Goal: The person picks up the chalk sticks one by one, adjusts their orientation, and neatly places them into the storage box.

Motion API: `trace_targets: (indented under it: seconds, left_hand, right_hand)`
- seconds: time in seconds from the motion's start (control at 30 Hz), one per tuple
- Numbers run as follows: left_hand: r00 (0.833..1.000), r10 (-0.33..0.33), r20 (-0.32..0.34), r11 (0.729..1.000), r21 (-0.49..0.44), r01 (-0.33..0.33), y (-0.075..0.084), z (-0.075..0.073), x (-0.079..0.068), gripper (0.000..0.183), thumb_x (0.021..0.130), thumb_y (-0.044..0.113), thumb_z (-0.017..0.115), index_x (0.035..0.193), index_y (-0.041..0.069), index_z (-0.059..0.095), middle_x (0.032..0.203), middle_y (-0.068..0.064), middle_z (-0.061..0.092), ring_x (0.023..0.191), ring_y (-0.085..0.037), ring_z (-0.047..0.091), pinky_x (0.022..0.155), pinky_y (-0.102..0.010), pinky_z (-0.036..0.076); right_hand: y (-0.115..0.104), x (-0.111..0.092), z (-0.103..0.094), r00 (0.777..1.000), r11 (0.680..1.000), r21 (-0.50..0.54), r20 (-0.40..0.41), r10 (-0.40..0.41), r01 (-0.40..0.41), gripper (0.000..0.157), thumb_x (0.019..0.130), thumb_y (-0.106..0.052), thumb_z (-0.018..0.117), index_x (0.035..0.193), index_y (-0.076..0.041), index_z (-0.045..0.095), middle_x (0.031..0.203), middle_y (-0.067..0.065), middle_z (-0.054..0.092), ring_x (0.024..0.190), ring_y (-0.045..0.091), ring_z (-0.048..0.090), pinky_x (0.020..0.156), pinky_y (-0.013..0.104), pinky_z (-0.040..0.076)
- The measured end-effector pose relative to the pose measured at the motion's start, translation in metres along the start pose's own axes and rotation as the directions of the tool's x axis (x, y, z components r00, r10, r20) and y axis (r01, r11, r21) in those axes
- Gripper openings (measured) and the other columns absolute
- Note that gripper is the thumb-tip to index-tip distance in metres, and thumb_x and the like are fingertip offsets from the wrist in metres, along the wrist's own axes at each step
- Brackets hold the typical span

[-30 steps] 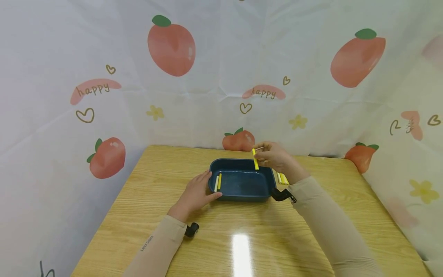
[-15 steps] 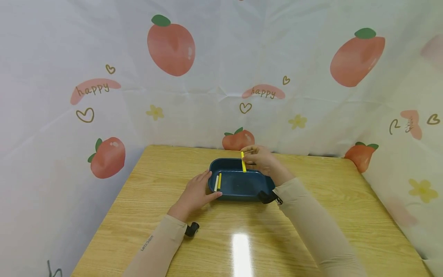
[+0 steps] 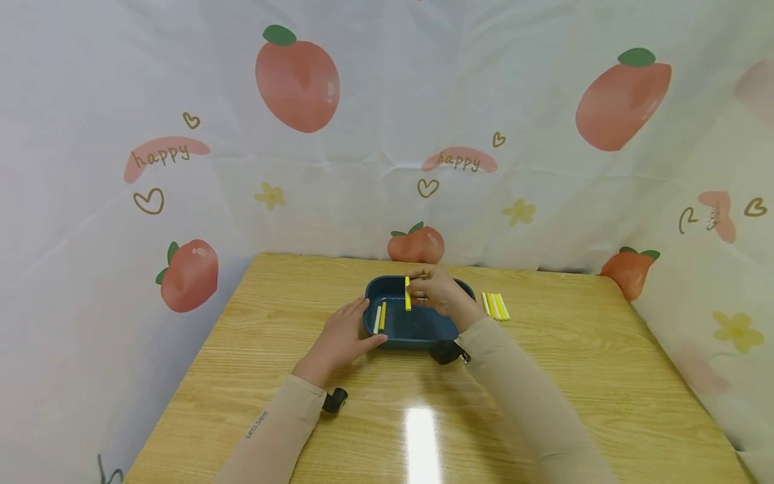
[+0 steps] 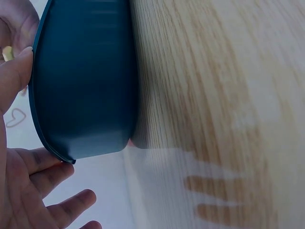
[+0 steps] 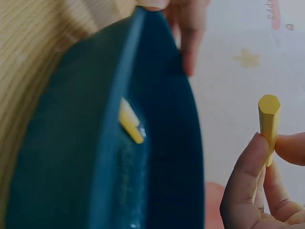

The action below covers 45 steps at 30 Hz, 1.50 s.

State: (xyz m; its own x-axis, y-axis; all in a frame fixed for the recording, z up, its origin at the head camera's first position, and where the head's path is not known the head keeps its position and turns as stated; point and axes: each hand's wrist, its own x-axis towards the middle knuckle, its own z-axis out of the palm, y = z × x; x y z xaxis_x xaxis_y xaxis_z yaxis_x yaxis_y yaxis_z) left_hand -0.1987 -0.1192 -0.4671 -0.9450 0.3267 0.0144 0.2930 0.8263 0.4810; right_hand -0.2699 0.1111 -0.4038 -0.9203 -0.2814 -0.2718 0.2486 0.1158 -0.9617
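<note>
My right hand (image 3: 437, 292) pinched a yellow stick (image 3: 408, 294) over the blue tray (image 3: 405, 345); my left hand (image 3: 345, 335), fingers spread, braced its left end. Risk, I judged — a loose fingertip pinch could drop it crosswise onto the two sticks (image 3: 383, 316) inside.

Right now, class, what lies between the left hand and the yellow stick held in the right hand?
In the head view, a whitish stick and a second yellow stick lie side by side inside the blue tray.
</note>
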Motion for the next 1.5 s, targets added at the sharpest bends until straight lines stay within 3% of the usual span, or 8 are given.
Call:
trace_targets:
  seconds: [0.27, 0.5, 1.03, 1.5]
  left_hand:
    - [1.0, 0.002, -0.007, 1.0, 0.004, -0.002, -0.002, 0.001, 0.001, 0.096, 0.09, 0.064, 0.062, 0.158, 0.007, 0.028, 0.164, -0.011, 0.024, 0.148, -0.034, 0.026, 0.119, -0.055, 0.024]
    - [1.0, 0.004, -0.011, 1.0, -0.007, -0.004, -0.001, 0.001, 0.001, 0.095, 0.09, 0.063, 0.063, 0.158, 0.007, 0.028, 0.164, -0.011, 0.025, 0.148, -0.035, 0.026, 0.119, -0.055, 0.024]
    - [1.0, -0.002, -0.002, 1.0, -0.026, 0.002, 0.001, -0.001, -0.001, 0.095, 0.09, 0.062, 0.063, 0.158, 0.007, 0.028, 0.164, -0.011, 0.024, 0.149, -0.035, 0.025, 0.12, -0.055, 0.022]
    - [1.0, -0.006, -0.005, 1.0, -0.027, 0.006, 0.003, -0.002, -0.003, 0.095, 0.09, 0.062, 0.063, 0.158, 0.006, 0.028, 0.164, -0.011, 0.025, 0.149, -0.034, 0.025, 0.12, -0.055, 0.022]
  right_hand:
    - [0.018, 0.014, 0.014, 0.999, 0.999, -0.027, -0.028, 0.043, -0.044, 0.035, 0.095, 0.002, 0.061, 0.13, 0.004, 0.055, 0.113, 0.016, 0.057, 0.085, 0.021, 0.058, 0.09, 0.041, 0.056]
    - [0.027, 0.02, 0.021, 0.994, 0.994, -0.037, -0.051, 0.101, -0.103, 0.034, 0.095, 0.002, 0.062, 0.129, 0.001, 0.059, 0.111, 0.016, 0.063, 0.08, 0.019, 0.061, 0.079, 0.035, 0.058]
    - [0.043, 0.039, 0.027, 0.967, 0.972, -0.073, -0.137, 0.214, -0.225, 0.034, 0.09, 0.009, 0.066, 0.123, 0.003, 0.064, 0.106, 0.014, 0.063, 0.08, 0.023, 0.062, 0.074, 0.036, 0.06]
    - [0.047, 0.041, 0.033, 0.961, 0.964, -0.133, -0.182, 0.206, -0.232, 0.027, 0.088, 0.01, 0.068, 0.113, 0.001, 0.069, 0.105, 0.015, 0.064, 0.081, 0.024, 0.064, 0.075, 0.037, 0.061]
